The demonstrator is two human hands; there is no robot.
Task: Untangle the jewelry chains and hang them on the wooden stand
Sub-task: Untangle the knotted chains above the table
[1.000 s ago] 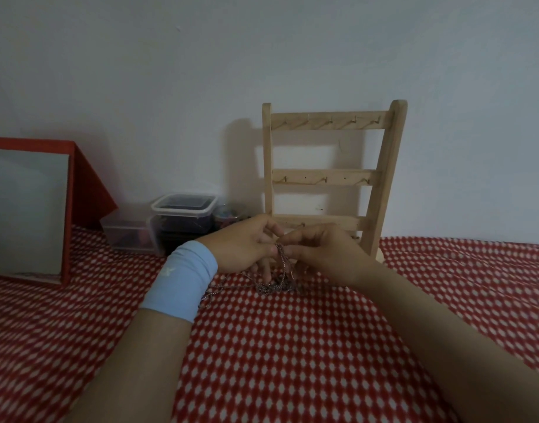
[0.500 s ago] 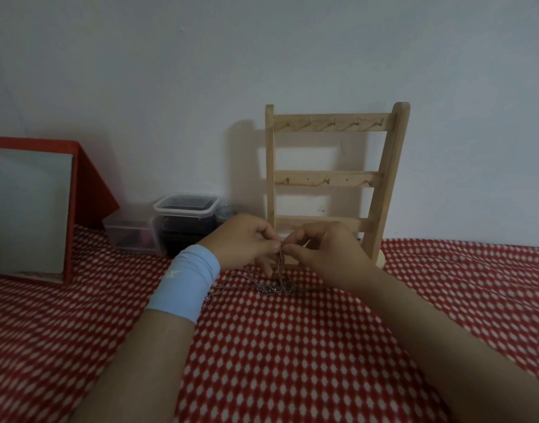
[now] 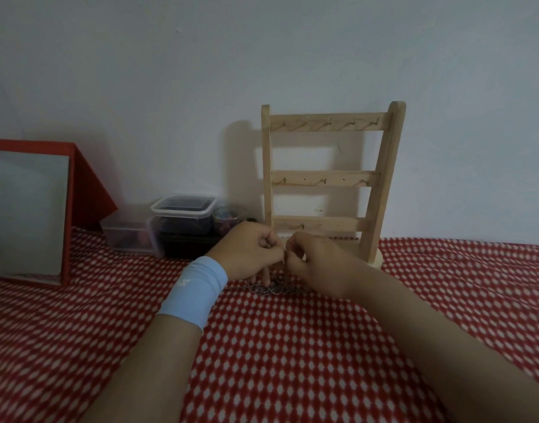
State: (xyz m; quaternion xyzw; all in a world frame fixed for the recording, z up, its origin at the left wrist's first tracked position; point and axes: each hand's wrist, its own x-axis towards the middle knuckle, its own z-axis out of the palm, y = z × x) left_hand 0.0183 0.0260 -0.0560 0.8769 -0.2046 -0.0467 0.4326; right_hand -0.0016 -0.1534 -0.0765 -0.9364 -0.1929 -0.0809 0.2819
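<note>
Close together, the left hand [image 3: 250,254] and the right hand [image 3: 317,264] meet fingertip to fingertip, both with fingers curled tight. Each pinches a thin strand of the chains [image 3: 269,289] at the spot where the thumbs and forefingers touch. The rest of the chains lies in a dark, tangled heap on the cloth [image 3: 292,361] just below the two hands, partly hidden under the left fingers; the links are too blurred to count separate strands. A pale blue wristband [image 3: 195,288] sits on the left wrist. Just beyond the right hand, the stand [image 3: 326,178] rises upright against the wall [image 3: 170,87], its three rails fitted with small hooks [image 3: 330,121], none carrying a chain. Beyond the left hand and to its left, a lidded clear box [image 3: 183,206] rests on a dark one, with a small jar [image 3: 228,218] beside it and another clear box [image 3: 128,236] further left. Well to the left of that hand stands a red-framed mirror [image 3: 27,212].
</note>
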